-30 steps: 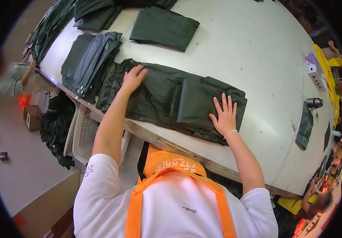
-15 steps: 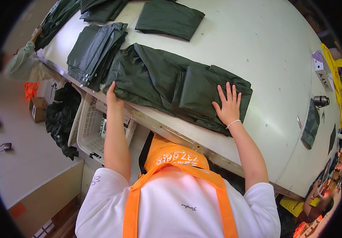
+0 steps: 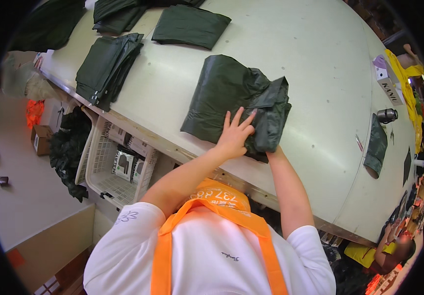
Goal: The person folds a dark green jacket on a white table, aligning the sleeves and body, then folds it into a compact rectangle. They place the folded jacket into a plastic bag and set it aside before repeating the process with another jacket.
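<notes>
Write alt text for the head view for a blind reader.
A left hand rests, fingers spread, on folded dark green fabric on a white table; the right hand is mostly hidden by the fabric. More dark folded pieces lie to the left; a white basket of packages sits below the table edge.

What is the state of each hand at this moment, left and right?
Left hand: open, fingers spread on the dark green cloth.
Right hand: mostly hidden by the cloth; its grip cannot be told.
</notes>
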`<state>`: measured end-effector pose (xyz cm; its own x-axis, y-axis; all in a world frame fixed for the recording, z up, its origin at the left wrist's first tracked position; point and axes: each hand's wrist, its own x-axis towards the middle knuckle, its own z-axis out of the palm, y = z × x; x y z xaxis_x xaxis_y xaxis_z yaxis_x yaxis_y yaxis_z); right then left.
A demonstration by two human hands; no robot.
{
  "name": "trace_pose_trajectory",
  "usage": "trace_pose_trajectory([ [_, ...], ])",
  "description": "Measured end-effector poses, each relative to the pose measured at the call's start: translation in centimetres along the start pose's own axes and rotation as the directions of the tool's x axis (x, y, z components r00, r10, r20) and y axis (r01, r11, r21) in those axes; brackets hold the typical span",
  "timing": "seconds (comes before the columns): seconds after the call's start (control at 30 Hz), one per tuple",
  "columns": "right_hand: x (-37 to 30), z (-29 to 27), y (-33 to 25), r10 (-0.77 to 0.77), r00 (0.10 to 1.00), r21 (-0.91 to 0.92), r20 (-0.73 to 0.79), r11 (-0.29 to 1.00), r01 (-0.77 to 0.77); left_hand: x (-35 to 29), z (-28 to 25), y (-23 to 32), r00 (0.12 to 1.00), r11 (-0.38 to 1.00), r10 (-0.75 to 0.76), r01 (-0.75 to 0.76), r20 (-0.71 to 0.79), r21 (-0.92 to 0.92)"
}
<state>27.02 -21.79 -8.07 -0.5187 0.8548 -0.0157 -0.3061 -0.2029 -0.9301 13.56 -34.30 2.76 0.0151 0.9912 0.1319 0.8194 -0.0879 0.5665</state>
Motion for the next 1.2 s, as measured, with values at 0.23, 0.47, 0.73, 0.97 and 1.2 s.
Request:
trace_pose_trajectory([
  [0.23,5.4,-1.8,-12.7,-0.083,0.930,-0.263,-0.359,0.965,-0.016,-0.4,1.0,-0.5,0.989,0.968,0.043,-0.075,0.138,0.239],
  [0.47,-1.1,-3.7,-11.5,0.060,0.991,-0.936,-0.120,0.326,-0.133,-2.3,-4.9,0.8,0.948,0.964,0.055,-0.132,0.313,0.232],
  [0.73,-16.2,1.8,-11.8,0.091,0.972,-0.853,-0.217,0.466,-0.234,-11.4,-4.7,0.9,0.981,0.985,-0.164,0.168,0.099,-0.033],
  [0.97,-6.8,2.8,-13.4,0.153,0.955,-0.775,-0.253,0.559,-0.295,-11.4,-4.4,0.4,0.990,0.990,-0.126,0.129,0.059,-0.051],
  [1.2,-5.0,3.5,-13.9,0.493,0.809,-0.647,-0.319,0.511,-0.566,-12.0,-3.9,-0.2,0.993,0.987,-0.120,0.121,0.013,-0.106],
])
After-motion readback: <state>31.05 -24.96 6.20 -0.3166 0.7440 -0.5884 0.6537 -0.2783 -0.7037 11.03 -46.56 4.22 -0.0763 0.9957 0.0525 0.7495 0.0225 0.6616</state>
